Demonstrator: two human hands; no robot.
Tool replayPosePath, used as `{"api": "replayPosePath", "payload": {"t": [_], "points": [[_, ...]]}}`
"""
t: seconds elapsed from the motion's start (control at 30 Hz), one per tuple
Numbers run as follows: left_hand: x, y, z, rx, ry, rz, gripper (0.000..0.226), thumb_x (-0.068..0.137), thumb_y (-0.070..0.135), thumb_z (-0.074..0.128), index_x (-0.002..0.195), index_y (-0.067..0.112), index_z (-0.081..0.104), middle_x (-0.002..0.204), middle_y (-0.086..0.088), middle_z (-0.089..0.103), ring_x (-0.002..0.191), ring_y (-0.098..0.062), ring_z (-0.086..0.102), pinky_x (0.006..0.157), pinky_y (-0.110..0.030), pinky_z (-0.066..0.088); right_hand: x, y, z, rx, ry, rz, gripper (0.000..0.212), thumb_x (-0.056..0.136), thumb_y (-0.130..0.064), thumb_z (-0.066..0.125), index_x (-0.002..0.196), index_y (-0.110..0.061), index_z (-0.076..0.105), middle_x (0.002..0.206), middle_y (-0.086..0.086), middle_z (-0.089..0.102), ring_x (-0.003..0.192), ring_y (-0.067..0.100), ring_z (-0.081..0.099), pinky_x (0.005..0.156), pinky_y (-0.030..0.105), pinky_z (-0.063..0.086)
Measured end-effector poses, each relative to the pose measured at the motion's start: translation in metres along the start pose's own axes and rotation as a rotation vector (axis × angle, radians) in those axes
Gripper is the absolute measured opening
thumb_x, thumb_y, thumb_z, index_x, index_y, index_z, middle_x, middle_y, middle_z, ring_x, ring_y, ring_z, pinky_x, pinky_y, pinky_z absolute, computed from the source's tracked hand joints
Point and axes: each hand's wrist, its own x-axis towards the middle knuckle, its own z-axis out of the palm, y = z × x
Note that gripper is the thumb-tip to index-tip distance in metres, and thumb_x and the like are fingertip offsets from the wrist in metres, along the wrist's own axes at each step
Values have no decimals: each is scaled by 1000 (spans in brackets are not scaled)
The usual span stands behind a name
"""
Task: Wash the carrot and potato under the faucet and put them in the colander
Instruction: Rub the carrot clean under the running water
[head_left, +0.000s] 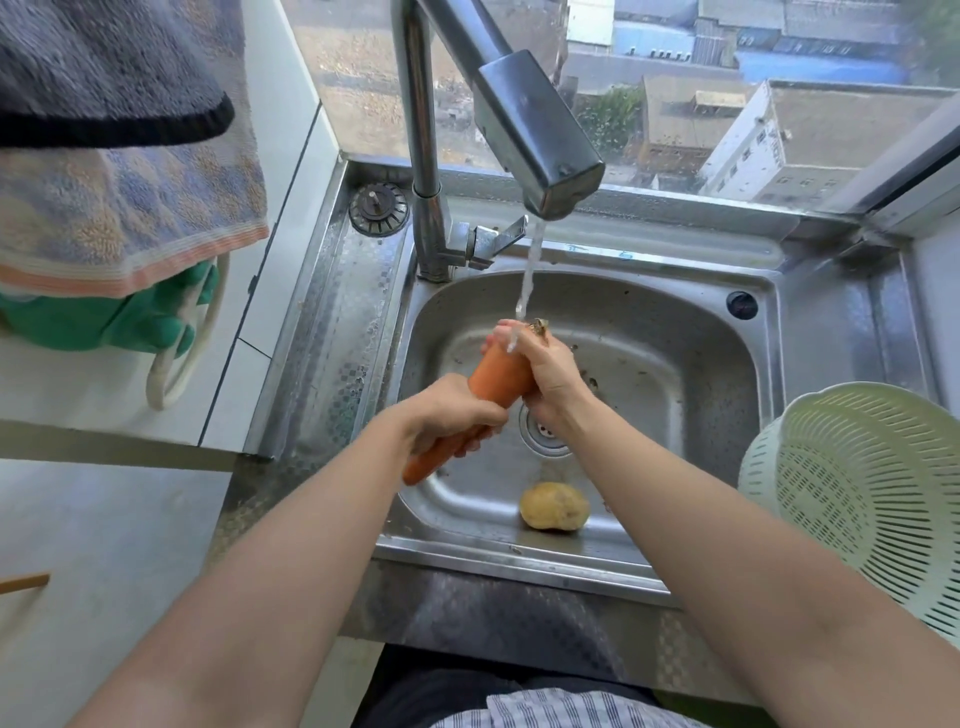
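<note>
An orange carrot (498, 376) is held slanted over the steel sink (675, 332), under the running water from the faucet (540, 140). My left hand (452, 415) grips its thin lower end. My right hand (545, 371) wraps its thick top end, where the water stream lands. A yellow potato (554, 505) lies on the sink floor near the front wall, apart from both hands. The pale green colander (862, 493) stands empty on the right rim of the sink.
Towels (119, 171) hang at the upper left over a green item. A sink strainer plug (378, 208) lies on the left deck by the faucet base. The drain (543, 431) sits under my hands. A window stands behind the sink.
</note>
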Motion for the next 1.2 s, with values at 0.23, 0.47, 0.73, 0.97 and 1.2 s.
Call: {"api": "replayPosePath", "payload": {"t": [0.23, 0.47, 0.73, 0.97, 1.2], "points": [[13, -4, 30, 526, 591, 220, 43, 73, 31, 72, 107, 14, 53, 100, -9, 68, 89, -32, 66, 72, -35, 46, 7, 0, 13, 51, 370, 70, 29, 78, -20, 78, 96, -14, 57, 92, 10, 64, 81, 24, 64, 79, 41, 57], [11, 3, 26, -63, 302, 140, 12, 72, 20, 70, 75, 12, 62, 64, -6, 61, 55, -22, 57, 56, -29, 45, 4, 2, 0, 77, 35, 36, 19, 77, -8, 76, 91, -11, 63, 84, 12, 67, 79, 25, 66, 76, 42, 58], [19, -3, 30, 101, 334, 111, 25, 72, 16, 71, 92, 10, 57, 81, -9, 64, 67, -23, 60, 63, -31, 47, 14, 6, 6, -25, 229, -17, 29, 71, -11, 79, 97, -12, 65, 89, 11, 67, 79, 24, 63, 69, 36, 56], [10, 4, 27, -38, 290, 159, 14, 67, 6, 66, 73, 13, 56, 63, -7, 60, 52, -22, 55, 54, -29, 45, 15, 2, -1, 13, 152, 10, 37, 59, -15, 83, 92, -8, 68, 85, 13, 69, 78, 27, 67, 78, 44, 60], [4, -1, 13, -392, -165, 88, 13, 79, -2, 62, 85, 8, 56, 66, -6, 55, 52, -15, 51, 50, -25, 44, 8, -1, -18, 227, -259, 30, 46, 76, -7, 71, 120, -10, 55, 106, 17, 67, 89, 25, 69, 85, 44, 55]]}}
